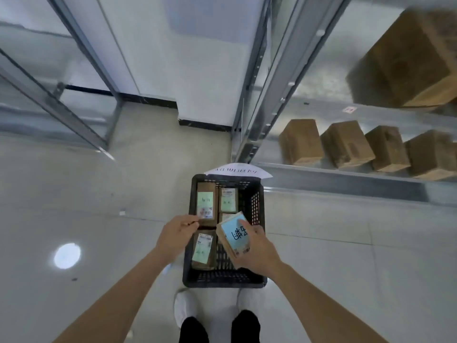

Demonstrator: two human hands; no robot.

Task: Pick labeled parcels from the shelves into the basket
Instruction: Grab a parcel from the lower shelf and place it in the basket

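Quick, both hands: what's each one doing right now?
Left hand: fingers curled, seems empty, over the basket edge; can't tell for sure.
Right hand: holding a blue-labeled parcel above the basket.

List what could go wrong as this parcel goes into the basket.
1. The right hand holds the blue-labelled parcel tilted, above the basket; if the grip slips, it may drop onto the parcels below.
2. Four parcels already lie in the basket, like the green-labelled one; the new parcel may land on top and hide a label.
3. The left hand hovers over the basket's left rim and might get bumped.
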